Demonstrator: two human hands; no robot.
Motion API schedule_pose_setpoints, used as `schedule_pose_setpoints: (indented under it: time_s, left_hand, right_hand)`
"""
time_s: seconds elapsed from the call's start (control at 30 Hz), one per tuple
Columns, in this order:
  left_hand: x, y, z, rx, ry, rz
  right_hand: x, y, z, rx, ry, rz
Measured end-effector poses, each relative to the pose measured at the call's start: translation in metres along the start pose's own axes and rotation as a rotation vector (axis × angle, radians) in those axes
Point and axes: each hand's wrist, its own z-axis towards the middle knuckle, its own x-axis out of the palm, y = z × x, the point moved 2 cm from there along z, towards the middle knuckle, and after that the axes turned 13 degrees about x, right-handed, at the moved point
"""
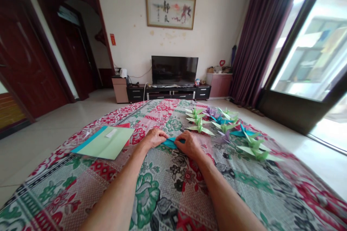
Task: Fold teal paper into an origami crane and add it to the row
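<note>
A small folded piece of blue paper (pixel 170 143) is between my hands, low over the middle of the table. My left hand (pixel 155 137) pinches its left end with thumb and fingertips. On the other side my right hand (pixel 190 144) has its fingers closed on the right part of the paper and hides some of it. To the right stand several folded paper cranes, among them a green crane (pixel 200 127), a blue crane (pixel 242 132) and a purple crane (pixel 224 137). Left of my hands lies a stack of flat paper sheets (pixel 108 144), light green on top with blue and red edges showing.
A flowered cloth (pixel 146 191) covers the round table. Beyond it, a television (pixel 175 70) stands on a low black cabinet (pixel 173 94) against the wall. A purple curtain (pixel 255 43) and a glass door (pixel 306 50) are at the right; dark red doors are at the left.
</note>
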Motion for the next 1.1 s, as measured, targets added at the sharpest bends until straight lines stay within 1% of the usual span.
schedule_pose_setpoints:
  time_s: [0.17, 0.23, 0.33, 0.5, 0.73, 0.9, 1.1]
  left_hand:
    - [0.006, -0.001, 0.005, -0.112, -0.084, 0.103]
    - [0.007, -0.002, 0.006, -0.148, -0.088, 0.125]
    - [0.008, -0.003, 0.008, -0.166, -0.08, 0.142]
    - [0.005, -0.005, 0.007, -0.15, -0.085, 0.139]
    - [0.004, -0.007, 0.006, -0.125, -0.045, 0.182]
    - [0.003, -0.003, 0.004, -0.086, -0.027, 0.18]
    - [0.002, 0.003, 0.003, -0.082, -0.029, 0.164]
  right_hand:
    - [0.001, -0.002, 0.0, 0.002, -0.002, 0.014]
    - [0.001, -0.003, 0.0, -0.002, -0.005, 0.017]
    - [0.003, -0.004, 0.001, -0.005, -0.008, 0.023]
    - [0.006, -0.008, 0.002, 0.017, -0.012, 0.032]
    - [0.004, -0.006, 0.0, 0.031, -0.017, 0.03]
    - [0.002, -0.003, -0.001, -0.006, -0.002, 0.008]
    - [0.001, -0.001, -0.002, -0.036, 0.004, -0.018]
